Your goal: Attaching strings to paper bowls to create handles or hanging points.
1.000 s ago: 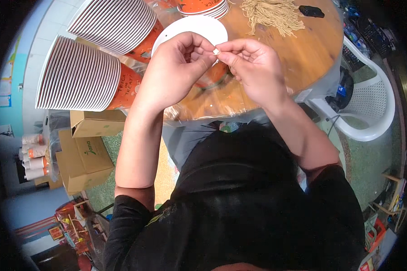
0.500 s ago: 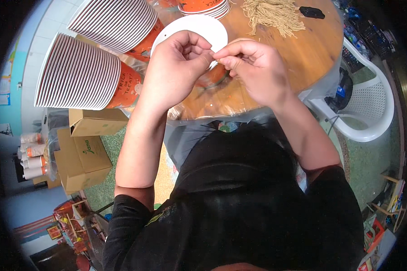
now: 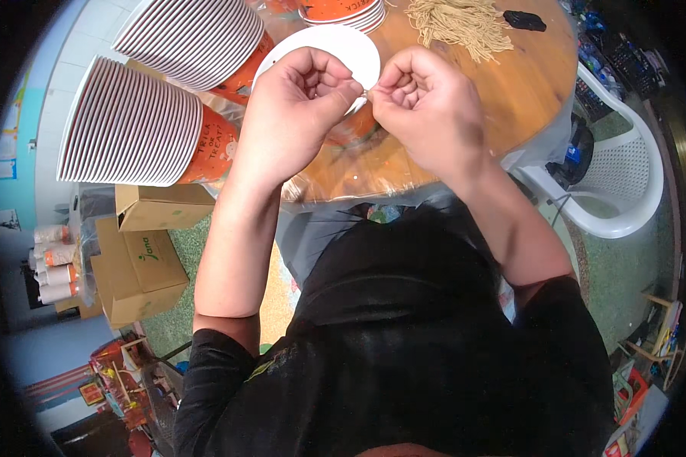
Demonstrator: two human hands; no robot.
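My left hand (image 3: pixel 293 118) and my right hand (image 3: pixel 434 114) meet above the table, fingertips pinched and close together. Between them shows a thin tan strand (image 3: pixel 367 93), too small to see well. Both hands have their remaining fingers curled in. Behind and beneath them is a white round surface (image 3: pixel 341 47) with a small dark spot near its left edge, partly covered by my left hand. A heap of tan cords (image 3: pixel 461 27) lies farther back on the table, beside a small black object (image 3: pixel 524 20).
Two tall stacks of orange paper buckets with white rims, a nearer stack (image 3: pixel 129 126) and a farther stack (image 3: pixel 194 42), lie at the left. More orange buckets (image 3: pixel 343 11) stand behind. The wooden table (image 3: pixel 526 84) has plastic covering. Cardboard boxes (image 3: pixel 141 263) and a white chair (image 3: pixel 625 175) flank me.
My right hand has turned and its fingers have curled in more, its pinch now slightly apart from my left fingertips. My left hand has barely moved.
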